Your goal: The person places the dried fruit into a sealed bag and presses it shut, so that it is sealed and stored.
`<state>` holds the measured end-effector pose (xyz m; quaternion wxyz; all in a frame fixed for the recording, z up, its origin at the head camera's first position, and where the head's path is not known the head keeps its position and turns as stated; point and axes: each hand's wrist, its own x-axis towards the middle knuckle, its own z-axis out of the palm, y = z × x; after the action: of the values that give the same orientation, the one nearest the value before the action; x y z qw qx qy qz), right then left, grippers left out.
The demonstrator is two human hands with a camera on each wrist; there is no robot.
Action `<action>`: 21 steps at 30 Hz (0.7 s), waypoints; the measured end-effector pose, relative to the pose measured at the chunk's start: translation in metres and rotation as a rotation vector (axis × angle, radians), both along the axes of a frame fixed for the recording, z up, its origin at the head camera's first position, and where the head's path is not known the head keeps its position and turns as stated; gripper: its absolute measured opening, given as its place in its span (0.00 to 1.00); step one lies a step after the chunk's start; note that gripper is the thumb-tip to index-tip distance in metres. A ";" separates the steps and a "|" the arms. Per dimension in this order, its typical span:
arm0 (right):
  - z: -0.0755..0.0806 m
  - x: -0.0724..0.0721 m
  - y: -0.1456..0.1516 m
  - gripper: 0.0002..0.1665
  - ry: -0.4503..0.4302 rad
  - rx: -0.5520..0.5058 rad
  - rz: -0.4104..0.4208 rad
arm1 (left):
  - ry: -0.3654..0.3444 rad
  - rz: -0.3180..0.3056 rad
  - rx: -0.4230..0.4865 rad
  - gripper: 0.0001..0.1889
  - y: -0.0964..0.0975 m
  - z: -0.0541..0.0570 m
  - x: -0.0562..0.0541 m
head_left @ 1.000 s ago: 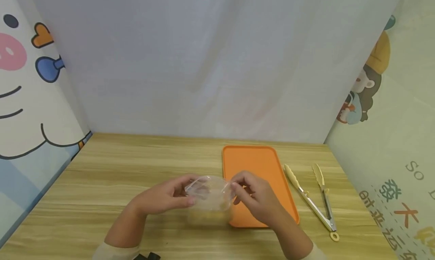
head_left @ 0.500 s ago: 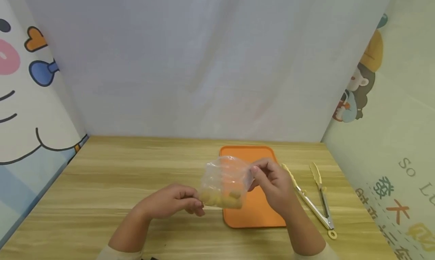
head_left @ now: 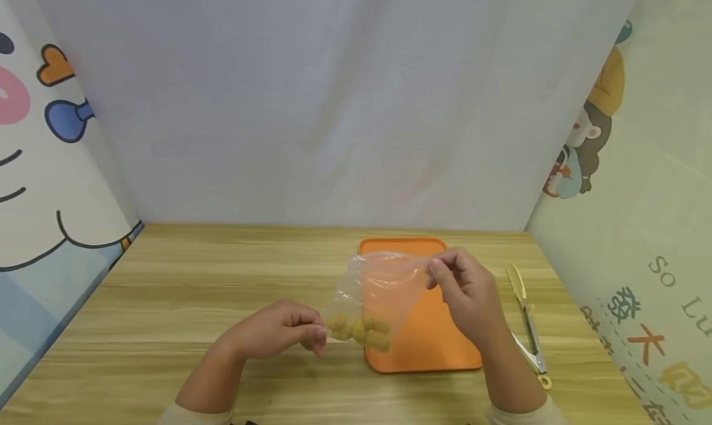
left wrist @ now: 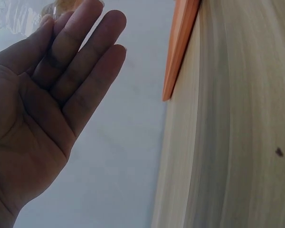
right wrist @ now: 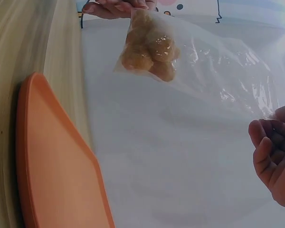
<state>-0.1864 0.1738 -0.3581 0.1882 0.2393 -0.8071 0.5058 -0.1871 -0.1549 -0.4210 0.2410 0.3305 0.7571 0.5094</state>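
Observation:
A clear plastic bag point(head_left: 384, 289) is stretched between my two hands in the head view, its near part over the orange tray. Several yellow-brown rounded pieces point(right wrist: 149, 50) sit bunched in its lower end. My right hand point(head_left: 470, 292) pinches the upper right corner of the bag between thumb and forefinger. My left hand point(head_left: 278, 329) pinches the lower left corner by the pieces. From the left wrist view, the thumb and forefinger of that hand meet at the bag while the other fingers point(left wrist: 97, 90) extend loosely.
The orange tray point(head_left: 439, 345) lies on the wooden table point(head_left: 167, 289) under and behind the bag. To its right are tongs point(head_left: 534, 338) with cream tips, partly hidden by my right forearm. A pale curtain point(head_left: 334, 104) hangs behind the table.
The bag has gone from upright near the tray's left edge to stretched out over it. My right hand has moved up and right; my left hand has shifted to the bag's lower corner.

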 end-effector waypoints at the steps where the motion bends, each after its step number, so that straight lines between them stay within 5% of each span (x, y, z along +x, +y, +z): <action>1: 0.001 0.000 0.001 0.06 0.003 -0.002 -0.007 | -0.002 -0.009 0.006 0.16 0.000 0.000 0.000; 9: 0.005 0.000 0.004 0.06 0.015 0.000 -0.034 | -0.030 -0.041 0.021 0.14 0.000 0.001 0.000; 21: 0.005 0.000 0.010 0.05 0.034 -0.086 0.035 | -0.040 -0.032 0.015 0.13 0.007 0.002 0.004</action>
<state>-0.1862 0.1837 -0.3528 0.2030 0.2538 -0.7769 0.5392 -0.1833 -0.1483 -0.4188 0.2618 0.3341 0.7428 0.5178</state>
